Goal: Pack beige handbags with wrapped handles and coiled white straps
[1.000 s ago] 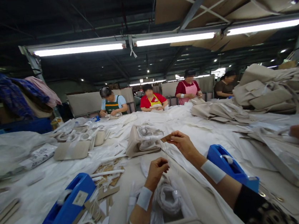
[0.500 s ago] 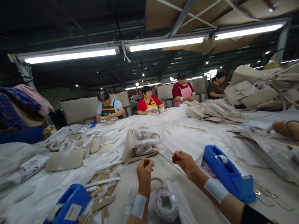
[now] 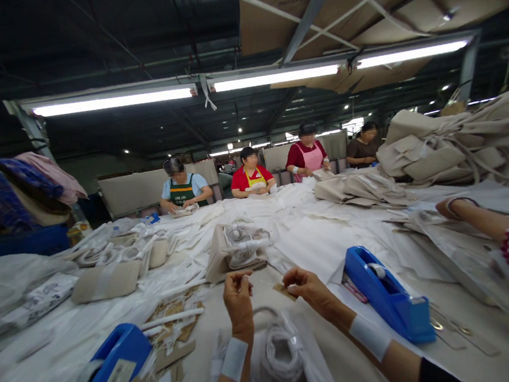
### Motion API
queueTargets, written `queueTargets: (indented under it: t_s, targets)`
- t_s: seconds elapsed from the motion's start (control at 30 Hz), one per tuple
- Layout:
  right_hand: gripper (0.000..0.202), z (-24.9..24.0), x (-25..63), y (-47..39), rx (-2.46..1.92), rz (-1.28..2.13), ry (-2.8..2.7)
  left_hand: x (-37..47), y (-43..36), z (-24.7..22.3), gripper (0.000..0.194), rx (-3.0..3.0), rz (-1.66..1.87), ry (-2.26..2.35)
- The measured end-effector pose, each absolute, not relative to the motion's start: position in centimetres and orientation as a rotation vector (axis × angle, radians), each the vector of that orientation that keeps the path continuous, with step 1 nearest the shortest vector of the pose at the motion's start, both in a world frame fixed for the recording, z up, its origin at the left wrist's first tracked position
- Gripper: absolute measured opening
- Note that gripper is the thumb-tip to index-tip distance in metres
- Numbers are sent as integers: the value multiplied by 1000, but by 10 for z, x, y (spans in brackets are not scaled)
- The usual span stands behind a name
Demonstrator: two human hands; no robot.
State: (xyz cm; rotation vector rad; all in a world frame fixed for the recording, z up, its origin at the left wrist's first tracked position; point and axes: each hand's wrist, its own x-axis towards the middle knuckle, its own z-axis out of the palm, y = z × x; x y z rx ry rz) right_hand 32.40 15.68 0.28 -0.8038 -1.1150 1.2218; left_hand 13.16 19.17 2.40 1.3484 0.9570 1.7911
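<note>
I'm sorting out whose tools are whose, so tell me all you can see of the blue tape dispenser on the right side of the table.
The blue tape dispenser is glossy plastic, wedge-shaped, its low end toward the far side. A pale roll sits in its open top. It stands upright on the cloth-covered table, just right of the right hand, not touching it. Small metal pieces lie beside its near end.

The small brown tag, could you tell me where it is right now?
Head view, centre: the small brown tag is pinched by the right hand, left of the blue tape dispenser.
</note>
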Motion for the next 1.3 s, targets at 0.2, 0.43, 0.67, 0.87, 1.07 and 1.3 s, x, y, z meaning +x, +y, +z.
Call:
queueTargets:
  t_s: [0.2, 0.43, 0.67, 0.87, 1.07, 1.3]
  targets:
    - [31, 2, 317, 171, -921, 1252, -1212, 136, 186, 31, 12, 1434, 1784, 907]
    - [45, 29, 284, 197, -896, 1061, -1408, 137, 182, 36, 15, 1512, 1723, 907]
    - [11, 20, 245, 209, -1045, 748, -1453, 131, 187, 34, 24, 1541, 1708, 1022]
    - [16, 19, 255, 213, -1086, 685, -1435, 128, 186, 37, 21, 1439, 1797, 1029]
    - [6, 22, 275, 211, -1037, 754, -1410, 132, 186, 35, 15, 1357, 1775, 917]
    - [23, 16, 299, 218, -1009, 792, -1393, 135, 185, 35, 22, 1306, 1761, 831]
